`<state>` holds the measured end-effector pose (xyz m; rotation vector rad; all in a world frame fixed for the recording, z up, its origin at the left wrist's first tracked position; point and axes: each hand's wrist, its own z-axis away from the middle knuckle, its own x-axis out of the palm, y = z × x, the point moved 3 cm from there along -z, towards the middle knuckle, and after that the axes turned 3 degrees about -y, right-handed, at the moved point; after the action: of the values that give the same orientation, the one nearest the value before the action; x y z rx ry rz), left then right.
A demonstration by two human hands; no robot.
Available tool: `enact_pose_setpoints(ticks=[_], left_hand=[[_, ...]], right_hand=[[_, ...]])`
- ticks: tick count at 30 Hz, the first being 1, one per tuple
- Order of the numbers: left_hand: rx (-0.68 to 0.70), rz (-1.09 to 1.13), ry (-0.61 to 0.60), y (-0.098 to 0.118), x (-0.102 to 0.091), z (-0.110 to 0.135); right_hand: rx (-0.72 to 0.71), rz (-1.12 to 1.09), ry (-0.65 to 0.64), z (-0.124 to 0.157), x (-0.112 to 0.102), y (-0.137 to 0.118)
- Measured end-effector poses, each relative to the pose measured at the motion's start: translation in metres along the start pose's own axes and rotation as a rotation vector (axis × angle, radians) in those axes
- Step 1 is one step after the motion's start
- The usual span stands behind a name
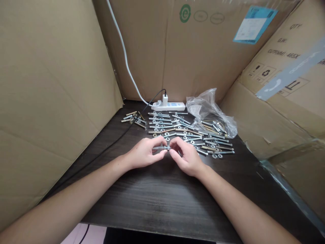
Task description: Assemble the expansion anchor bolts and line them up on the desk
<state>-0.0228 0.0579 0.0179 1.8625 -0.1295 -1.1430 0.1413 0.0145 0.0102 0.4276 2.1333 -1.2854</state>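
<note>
My left hand [144, 153] pinches an expansion bolt [158, 148] between thumb and fingers, keeping it level above the dark table. A nut [168, 148] sits at the bolt's right end, with what look like washers beside it. The thumb and fingertips of my right hand [188, 158] close on that nut. Just beyond both hands lie rows of loose bolts [188, 131] with washers and nuts [167, 134]. Part of the bolt's left end is hidden inside my left hand.
A smaller heap of metal sleeves [127, 117] lies at the back left. Behind the rows are a white power strip [169, 106] and a clear plastic bag [210, 108] with more bolts. A black cable [111, 144] crosses the table [157, 200]. Cardboard walls [50, 84] enclose three sides.
</note>
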Motion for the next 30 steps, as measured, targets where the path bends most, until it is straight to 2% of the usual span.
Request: enact_pose_setpoints(ticks=[10,20,26,30], left_hand=[[-0.002,-0.017,-0.022,0.000,0.003,0.001],[0.020,0.018,-0.035,0.004,0.005,0.003],[0.024,0.016,-0.023,0.002,0.003,0.002],[0.014,0.011,-0.021,0.001,0.002,0.002]], right_hand=[[-0.016,0.052,-0.020,-0.001,0.001,-0.004],[-0.035,0.019,-0.060,-0.002,0.006,0.007],[-0.036,0.018,0.000,-0.001,0.002,0.004],[-0.051,0.032,-0.011,-0.001,0.001,0.000]])
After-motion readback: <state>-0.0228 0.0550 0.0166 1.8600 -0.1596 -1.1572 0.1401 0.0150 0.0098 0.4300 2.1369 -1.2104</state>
